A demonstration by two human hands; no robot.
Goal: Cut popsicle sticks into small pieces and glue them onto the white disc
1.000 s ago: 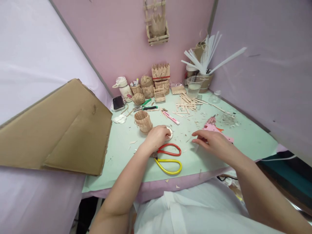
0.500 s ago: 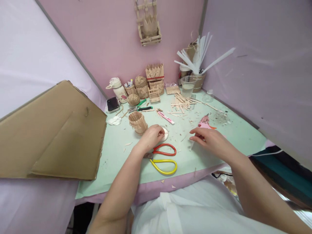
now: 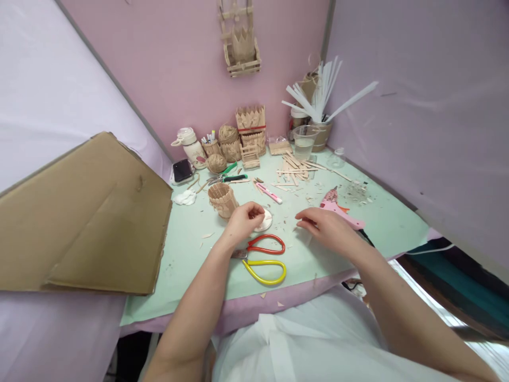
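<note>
My left hand [image 3: 245,218] is closed in a pinch at the edge of a small white round disc [image 3: 265,221]. What its fingertips hold, if anything, is hidden. Just left of it stands a wooden-slat cup [image 3: 222,200], slightly tilted in view. My right hand [image 3: 324,227] hovers over the mat, thumb and fingers a little apart, nothing visible between them. Behind that hand lies a pink hot glue gun [image 3: 336,206] with an orange trigger. Scissors with one red and one yellow handle [image 3: 265,260] lie in front of my left hand, blades partly covered by the forearm.
A pink craft knife [image 3: 269,193], pliers [image 3: 228,179] and a pile of wooden sticks [image 3: 294,168] lie farther back. A plastic cup of liquid [image 3: 304,144], a twine ball [image 3: 217,163] and a bottle [image 3: 191,147] stand behind. A large cardboard sheet [image 3: 103,223] leans at left.
My right hand has moved left, away from the glue gun, which now shows more fully. My left hand has lifted slightly off the disc's middle and shifted a little left.
</note>
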